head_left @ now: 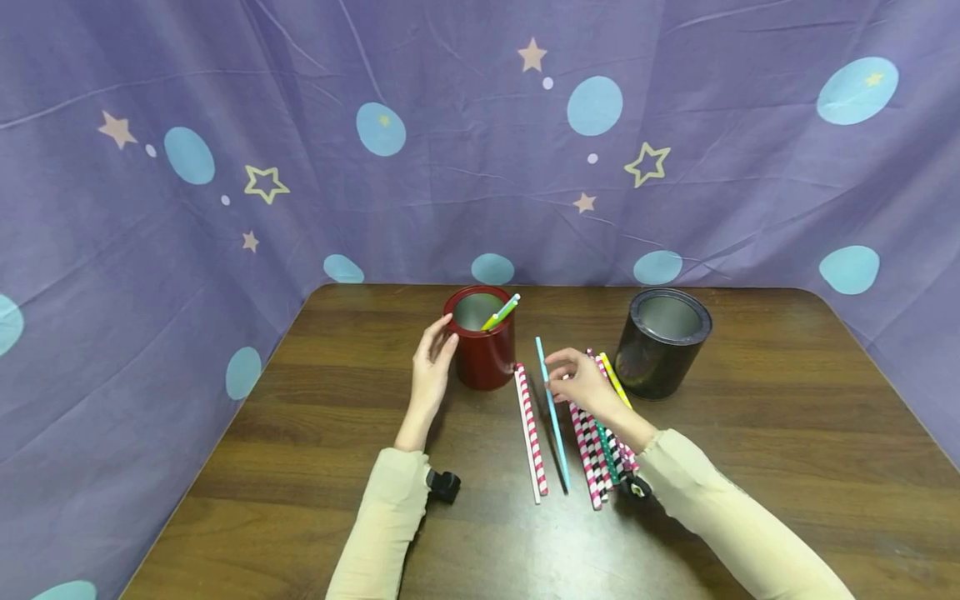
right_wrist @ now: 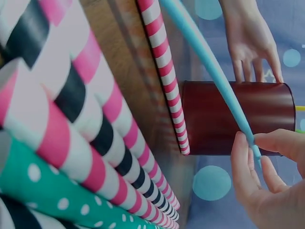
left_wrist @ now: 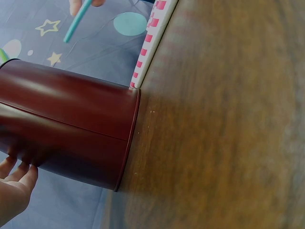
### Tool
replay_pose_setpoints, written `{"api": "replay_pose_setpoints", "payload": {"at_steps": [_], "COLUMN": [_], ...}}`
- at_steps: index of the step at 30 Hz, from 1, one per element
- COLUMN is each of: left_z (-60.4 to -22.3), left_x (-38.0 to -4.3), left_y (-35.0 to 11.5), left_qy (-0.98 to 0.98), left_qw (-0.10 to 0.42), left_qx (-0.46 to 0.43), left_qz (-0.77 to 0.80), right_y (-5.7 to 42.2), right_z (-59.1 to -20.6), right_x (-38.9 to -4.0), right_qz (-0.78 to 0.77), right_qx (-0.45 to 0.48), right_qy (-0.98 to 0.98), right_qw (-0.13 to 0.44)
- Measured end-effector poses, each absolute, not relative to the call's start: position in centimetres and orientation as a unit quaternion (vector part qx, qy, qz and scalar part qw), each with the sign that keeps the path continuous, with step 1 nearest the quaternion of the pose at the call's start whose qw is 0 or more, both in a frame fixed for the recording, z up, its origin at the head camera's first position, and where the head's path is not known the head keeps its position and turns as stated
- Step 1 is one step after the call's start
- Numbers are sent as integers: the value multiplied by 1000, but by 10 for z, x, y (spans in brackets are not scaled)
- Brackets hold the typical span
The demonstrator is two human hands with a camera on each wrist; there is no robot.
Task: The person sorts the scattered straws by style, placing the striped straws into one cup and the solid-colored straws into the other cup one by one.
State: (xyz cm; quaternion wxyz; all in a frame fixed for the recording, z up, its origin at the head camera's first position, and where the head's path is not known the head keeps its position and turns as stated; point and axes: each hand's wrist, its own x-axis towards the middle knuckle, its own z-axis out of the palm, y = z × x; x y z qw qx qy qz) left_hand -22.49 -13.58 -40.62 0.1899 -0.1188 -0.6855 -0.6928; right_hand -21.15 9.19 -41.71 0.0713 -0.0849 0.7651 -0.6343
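My right hand (head_left: 588, 387) pinches a light-blue straw (head_left: 556, 425) between thumb and fingertips near its far end. The straw slants over the table, its near end toward me. At the left side of a dark red can (head_left: 485, 358) is my left hand (head_left: 431, 373), its fingertips touching the wall near the rim. Inside that can lean a few straws (head_left: 501, 313), yellow, green and pale, their lower ends hidden. In the right wrist view, the blue straw (right_wrist: 209, 62) crosses in front of the red can (right_wrist: 214, 129).
A pink-striped straw (head_left: 533, 433) and a white one (head_left: 527, 442) lie side by side in front of the red can. Under my right forearm is a pile of patterned straws (head_left: 588, 446), with a yellow straw (head_left: 615, 379) beside it. A black can (head_left: 651, 367) stands farther right.
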Motion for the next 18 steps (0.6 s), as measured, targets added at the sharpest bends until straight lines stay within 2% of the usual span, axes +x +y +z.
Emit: {"api": "replay_pose_setpoints", "payload": {"at_steps": [6,18], "left_z": [-405,-405], "left_x": [-224,-223], "left_y": [-135,-135], "left_qy": [-679,-680], "left_qw": [185,187], "left_qx": [-120,-122], "left_qz": [-701,-698], "right_y": [95,100], "right_z": [-409,-386], "right_x": [-210,-208], "right_qz": [-661,-714], "right_qx": [-78,-75], "right_qy": [744,695], "right_qw": [49,41]}}
